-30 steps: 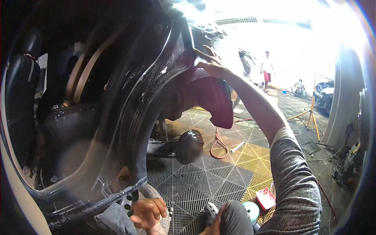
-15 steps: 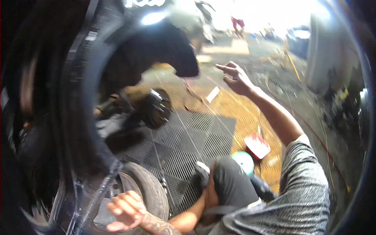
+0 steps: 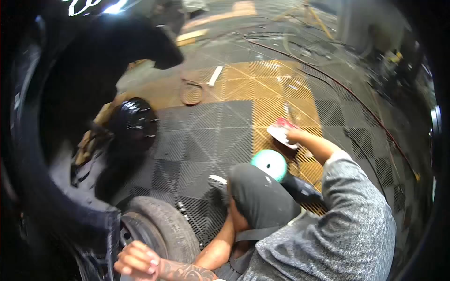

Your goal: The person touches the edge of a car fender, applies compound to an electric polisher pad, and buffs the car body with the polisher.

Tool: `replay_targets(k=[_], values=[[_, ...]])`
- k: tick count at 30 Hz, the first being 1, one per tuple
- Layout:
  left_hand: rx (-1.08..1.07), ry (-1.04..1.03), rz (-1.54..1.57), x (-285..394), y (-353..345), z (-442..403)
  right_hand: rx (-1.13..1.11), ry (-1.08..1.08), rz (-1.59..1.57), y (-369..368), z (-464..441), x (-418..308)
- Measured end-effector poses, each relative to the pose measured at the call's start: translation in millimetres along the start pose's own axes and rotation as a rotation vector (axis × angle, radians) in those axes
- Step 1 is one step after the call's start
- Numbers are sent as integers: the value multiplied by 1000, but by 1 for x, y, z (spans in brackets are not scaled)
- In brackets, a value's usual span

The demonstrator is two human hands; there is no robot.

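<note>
My right hand (image 3: 293,136) reaches to the floor at the right, its fingers closed on the edge of a red and white box (image 3: 281,134); part of the box is hidden by the hand. Just below lies a polisher (image 3: 302,190) with a round pale green pad (image 3: 269,165), close to my knee. At the lower left, my left hand (image 3: 137,261) hangs with curled fingers in front of a loose wheel (image 3: 171,225). Nothing shows in it.
A dark car wheel arch (image 3: 51,187) curves along the left, with a black brake drum (image 3: 136,119) inside. On the tiled mat (image 3: 201,140) lie a white strip (image 3: 215,76) and a looped cord (image 3: 191,93). A red hose (image 3: 356,98) runs across the right.
My right hand has come down from mid-air onto the red and white box, which is now tilted. My left hand's fingers have curled in. The view has swung downward and right.
</note>
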State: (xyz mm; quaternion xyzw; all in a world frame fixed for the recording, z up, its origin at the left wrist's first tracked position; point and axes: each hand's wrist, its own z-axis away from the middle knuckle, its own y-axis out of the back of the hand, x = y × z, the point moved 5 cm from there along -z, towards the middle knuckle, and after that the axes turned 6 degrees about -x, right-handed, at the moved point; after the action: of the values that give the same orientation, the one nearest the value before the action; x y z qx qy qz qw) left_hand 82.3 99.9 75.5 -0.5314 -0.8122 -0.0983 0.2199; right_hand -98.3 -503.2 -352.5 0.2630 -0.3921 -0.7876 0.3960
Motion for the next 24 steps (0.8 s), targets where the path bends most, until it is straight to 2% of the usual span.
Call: replay_targets(k=[2, 5, 6, 7, 8, 9, 11, 12, 13, 14, 16, 18, 19, 20, 21, 23, 24], values=[[-53, 19, -28, 0, 0, -6, 226, 219, -72, -23, -12, 14], [7, -62, -68, -2, 5, -3, -13, -177, 88, -12, -14, 19], [22, -69, -75, -1, 6, -2, 152, -248, -84, -28, -41, 49], [34, -76, -76, 0, 6, -2, 241, -68, -79, 24, 3, 24], [37, -87, -80, 3, 8, -1, 346, -43, -169, 52, 12, 17], [38, -95, -79, 5, 8, -1, 498, 81, -308, 99, 47, -18], [9, -117, -67, 7, 10, -1, 322, 140, -546, 200, 83, -95], [22, -125, -59, 7, 10, -1, 426, 423, -606, 250, 107, -139], [31, -126, -45, 6, 8, -1, 657, 712, -643, 296, 130, -190], [34, -113, -41, 8, 8, 1, 624, 754, -672, 338, 151, -229], [6, -130, -70, 17, 1, -2, 632, 1142, -817, 407, 214, -326], [-14, -142, -102, 29, -3, -1, 682, 1372, -779, 447, 263, -406], [-12, -169, -110, 36, -4, 1, 607, 1415, -776, 456, 278, -437], [-11, -197, -117, 42, -4, 2, 612, 1527, -737, 467, 282, -468], [-12, -204, -127, 47, -3, 3, 669, 1548, -673, 476, 282, -493], [-2, -234, -110, 54, 1, 7, 855, 1430, -615, 485, 278, -532], [12, -253, -91, 54, 4, 9, 860, 1422, -576, 481, 278, -547]])
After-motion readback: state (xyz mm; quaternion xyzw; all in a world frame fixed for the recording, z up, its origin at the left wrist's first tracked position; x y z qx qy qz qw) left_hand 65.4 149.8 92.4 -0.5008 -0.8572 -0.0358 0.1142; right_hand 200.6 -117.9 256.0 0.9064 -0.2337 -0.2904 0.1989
